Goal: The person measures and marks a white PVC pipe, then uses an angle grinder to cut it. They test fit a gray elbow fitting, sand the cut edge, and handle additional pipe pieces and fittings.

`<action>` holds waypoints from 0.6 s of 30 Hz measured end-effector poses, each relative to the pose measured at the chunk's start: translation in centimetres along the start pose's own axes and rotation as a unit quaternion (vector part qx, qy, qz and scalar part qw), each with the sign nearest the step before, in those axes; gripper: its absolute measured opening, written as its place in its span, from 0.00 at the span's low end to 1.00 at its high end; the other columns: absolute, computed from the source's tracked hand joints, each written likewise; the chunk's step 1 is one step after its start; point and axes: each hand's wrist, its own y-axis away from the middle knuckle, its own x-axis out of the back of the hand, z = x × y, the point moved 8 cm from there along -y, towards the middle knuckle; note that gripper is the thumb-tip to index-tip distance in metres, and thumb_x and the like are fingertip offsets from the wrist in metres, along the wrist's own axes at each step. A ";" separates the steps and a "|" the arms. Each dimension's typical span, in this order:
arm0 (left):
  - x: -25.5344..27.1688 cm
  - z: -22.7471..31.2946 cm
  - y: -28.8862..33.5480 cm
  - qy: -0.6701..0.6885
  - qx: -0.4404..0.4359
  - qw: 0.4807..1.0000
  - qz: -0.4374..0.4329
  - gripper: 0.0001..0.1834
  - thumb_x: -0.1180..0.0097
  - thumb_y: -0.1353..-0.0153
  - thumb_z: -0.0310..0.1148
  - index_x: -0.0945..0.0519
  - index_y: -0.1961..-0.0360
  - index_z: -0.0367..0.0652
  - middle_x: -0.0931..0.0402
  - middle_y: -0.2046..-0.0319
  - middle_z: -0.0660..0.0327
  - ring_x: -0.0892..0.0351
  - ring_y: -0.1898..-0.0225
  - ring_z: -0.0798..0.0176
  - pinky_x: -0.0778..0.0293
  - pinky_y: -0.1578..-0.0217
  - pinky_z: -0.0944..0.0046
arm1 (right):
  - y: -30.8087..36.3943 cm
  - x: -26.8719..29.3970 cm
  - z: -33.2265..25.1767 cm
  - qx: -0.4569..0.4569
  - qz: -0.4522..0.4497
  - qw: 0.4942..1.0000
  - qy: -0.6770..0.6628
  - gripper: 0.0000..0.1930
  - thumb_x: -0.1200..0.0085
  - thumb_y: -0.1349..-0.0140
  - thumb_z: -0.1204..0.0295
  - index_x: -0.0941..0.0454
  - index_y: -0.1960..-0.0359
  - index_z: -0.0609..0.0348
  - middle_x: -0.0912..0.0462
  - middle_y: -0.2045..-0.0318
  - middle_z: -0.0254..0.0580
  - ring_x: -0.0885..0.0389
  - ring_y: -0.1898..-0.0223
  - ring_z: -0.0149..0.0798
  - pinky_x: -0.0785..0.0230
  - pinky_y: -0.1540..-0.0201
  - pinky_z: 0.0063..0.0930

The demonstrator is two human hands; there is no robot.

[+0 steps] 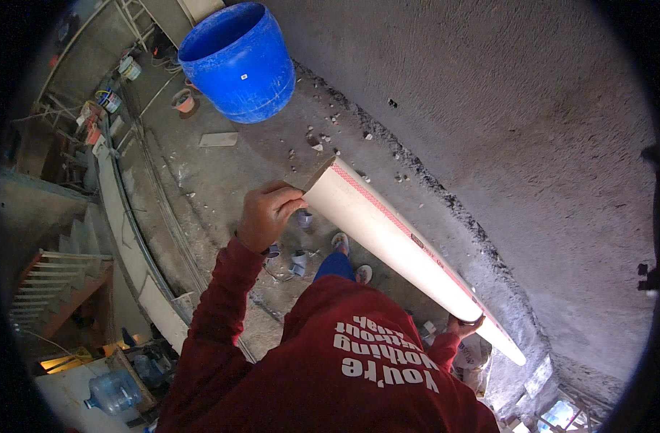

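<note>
A long white plastic pipe [384, 234] with a red printed stripe runs slantwise in front of me, from the middle down to the lower right. At its near-centre open end, my left hand [266, 214] pinches the rim between thumb and fingers. Farther down, my right hand [465, 327] grips the pipe from its underside, and part of that hand is hidden behind the pipe. Below the pipe, grey pipe fittings [299, 263] lie on the floor by my feet.
A big blue tub [247, 76] stands against the plastered wall [482, 108]. Rubble lies along the wall's foot. Buckets [130, 68] and a terracotta-coloured pot [183, 101] stand at the far left. A low ledge [128, 224] borders the floor, with a staircase [63, 281] beyond. A water jug [115, 392] lies lower left.
</note>
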 end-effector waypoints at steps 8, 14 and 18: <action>0.2 -2.4 2.4 0.043 0.045 0.987 0.147 0.04 0.34 0.39 0.27 0.14 0.66 0.37 0.14 0.67 0.56 0.14 0.69 0.63 0.20 0.69 0.63 | 0.8 -0.5 0.0 -0.004 0.013 1.000 -0.006 0.32 0.41 0.40 0.45 0.22 0.45 0.58 0.18 0.47 0.50 0.21 0.44 0.53 0.28 0.39 0.59; -5.1 -7.5 2.5 0.497 0.336 0.790 0.125 0.17 0.38 0.33 0.40 0.18 0.62 0.33 0.18 0.73 0.60 0.16 0.74 0.66 0.19 0.71 0.68 | 1.3 -1.3 0.3 -0.006 0.004 1.000 0.004 0.35 0.41 0.41 0.43 0.23 0.42 0.58 0.19 0.44 0.49 0.22 0.41 0.53 0.32 0.37 0.61; -6.7 -7.3 -0.9 0.377 0.325 0.859 -0.118 0.17 0.39 0.33 0.43 0.19 0.66 0.36 0.21 0.78 0.63 0.23 0.80 0.70 0.27 0.78 0.68 | 1.1 -1.2 0.2 -0.017 -0.008 1.000 0.004 0.33 0.39 0.44 0.44 0.21 0.44 0.56 0.18 0.44 0.46 0.23 0.41 0.54 0.33 0.37 0.62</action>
